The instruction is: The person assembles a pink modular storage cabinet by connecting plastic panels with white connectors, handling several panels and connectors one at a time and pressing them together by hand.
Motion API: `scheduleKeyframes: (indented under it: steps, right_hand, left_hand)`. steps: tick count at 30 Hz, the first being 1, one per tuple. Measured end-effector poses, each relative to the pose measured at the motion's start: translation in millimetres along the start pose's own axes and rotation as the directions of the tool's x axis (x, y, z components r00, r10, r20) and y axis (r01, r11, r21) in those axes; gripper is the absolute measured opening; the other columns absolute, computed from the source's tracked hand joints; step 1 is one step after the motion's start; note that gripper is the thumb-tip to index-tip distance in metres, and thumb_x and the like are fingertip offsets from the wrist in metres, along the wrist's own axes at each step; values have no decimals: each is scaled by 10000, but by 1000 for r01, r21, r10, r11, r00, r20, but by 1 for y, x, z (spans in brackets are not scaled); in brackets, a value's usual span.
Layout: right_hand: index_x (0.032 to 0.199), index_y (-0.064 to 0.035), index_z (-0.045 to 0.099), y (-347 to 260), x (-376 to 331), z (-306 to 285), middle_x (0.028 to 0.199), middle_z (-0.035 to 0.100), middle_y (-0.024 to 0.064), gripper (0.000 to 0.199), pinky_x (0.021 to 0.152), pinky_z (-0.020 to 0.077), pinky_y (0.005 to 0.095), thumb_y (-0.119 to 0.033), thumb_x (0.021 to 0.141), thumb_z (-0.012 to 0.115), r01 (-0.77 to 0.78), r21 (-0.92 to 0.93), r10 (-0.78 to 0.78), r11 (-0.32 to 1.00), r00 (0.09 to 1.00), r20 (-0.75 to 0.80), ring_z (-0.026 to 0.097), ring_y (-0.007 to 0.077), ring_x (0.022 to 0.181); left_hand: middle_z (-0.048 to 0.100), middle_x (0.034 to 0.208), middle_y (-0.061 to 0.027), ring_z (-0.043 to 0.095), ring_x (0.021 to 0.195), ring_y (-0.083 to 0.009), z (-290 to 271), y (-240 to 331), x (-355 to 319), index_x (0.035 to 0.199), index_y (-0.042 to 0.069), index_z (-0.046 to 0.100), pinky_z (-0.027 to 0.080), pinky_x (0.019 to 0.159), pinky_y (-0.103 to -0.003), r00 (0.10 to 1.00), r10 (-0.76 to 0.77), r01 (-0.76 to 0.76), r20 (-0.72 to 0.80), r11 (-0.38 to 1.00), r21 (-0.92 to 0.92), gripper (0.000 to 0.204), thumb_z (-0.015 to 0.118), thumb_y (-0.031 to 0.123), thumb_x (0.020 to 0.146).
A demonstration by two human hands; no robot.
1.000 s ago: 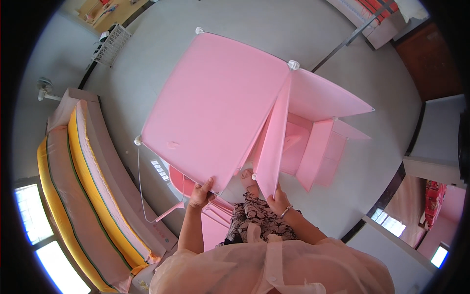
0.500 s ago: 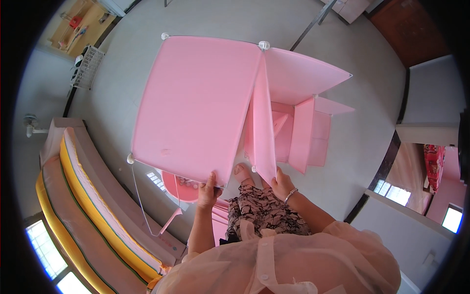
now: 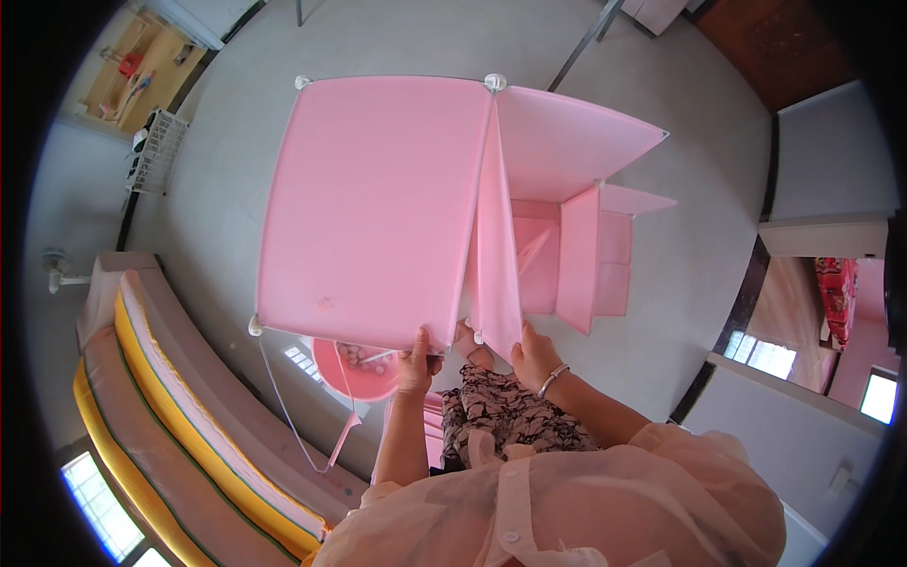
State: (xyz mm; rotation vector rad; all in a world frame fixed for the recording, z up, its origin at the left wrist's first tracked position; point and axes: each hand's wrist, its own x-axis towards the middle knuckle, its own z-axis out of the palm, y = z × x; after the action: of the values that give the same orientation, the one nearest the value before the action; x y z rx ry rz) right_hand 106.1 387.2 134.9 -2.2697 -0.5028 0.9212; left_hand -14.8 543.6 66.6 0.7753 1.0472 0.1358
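Observation:
A pink panel cube shelf [image 3: 373,203] stands in front of me, its panels joined by white round connectors [image 3: 494,82] at the corners. My left hand [image 3: 416,364] grips the near edge of the large top panel, thumb on top and fingers beneath. With my right hand [image 3: 537,359], which wears a bracelet, I pinch the near lower corner of a narrow-looking upright pink panel [image 3: 498,222]. A gap shows between these two panels toward me. Open pink compartments [image 3: 581,246] lie to the right. From the near left connector hangs a bent wire frame with a pink scrap [image 3: 346,437].
A pink basin [image 3: 351,373] with several round pieces in it sits on the floor below the shelf. At left is a sofa [image 3: 189,406] with yellow-edged cushions. A white wire basket [image 3: 159,151] stands by the left wall, and metal legs [image 3: 581,47] at the far side.
The shelf sits slightly further left and its near edge lower in view. Both hands keep their hold on the panels; the gap between them looks slightly narrower.

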Motion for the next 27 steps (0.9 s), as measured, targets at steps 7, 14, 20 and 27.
scheduleKeyframes:
  steps: [7, 14, 20, 27]
  right_hand:
    - [1079, 24, 355, 26, -10, 44, 889, 488, 226, 416, 703, 408, 394, 28, 670, 432, 66, -31, -67, 997, 996, -55, 496, 352, 788]
    - [1048, 24, 403, 25, -6, 48, 890, 490, 222, 424, 729, 397, 384, 56, 625, 428, -59, 141, 64, 988, 998, -29, 473, 370, 835]
    - [961, 64, 377, 10, 8, 1, 697, 527, 261, 262, 585, 438, 422, -65, 734, 407, 100, -59, -104, 993, 991, -85, 522, 399, 656]
    - [973, 72, 377, 46, -16, 28, 640, 528, 222, 270, 627, 424, 438, -52, 733, 401, 65, -56, -69, 996, 995, -73, 519, 387, 602]
  left_hand:
    - [492, 607, -30, 435, 414, -103, 10, 15, -46, 818, 99, 451, 273, 286, -198, 994, -50, 37, -94, 990, -136, 152, 497, 241, 795]
    - [495, 621, -32, 434, 416, -104, 28, 38, -66, 841, 87, 440, 265, 278, -193, 995, 60, -75, -74, 975, -211, 164, 484, 239, 799]
    - [447, 566, 3, 363, 363, -81, 30, 40, -32, 743, 107, 448, 182, 267, -192, 989, 47, -73, -142, 980, -182, 137, 509, 223, 783]
    - [415, 496, -3, 336, 309, -84, 12, 42, -61, 703, 98, 436, 190, 256, -193, 989, 72, -96, -133, 977, -191, 173, 516, 231, 782]
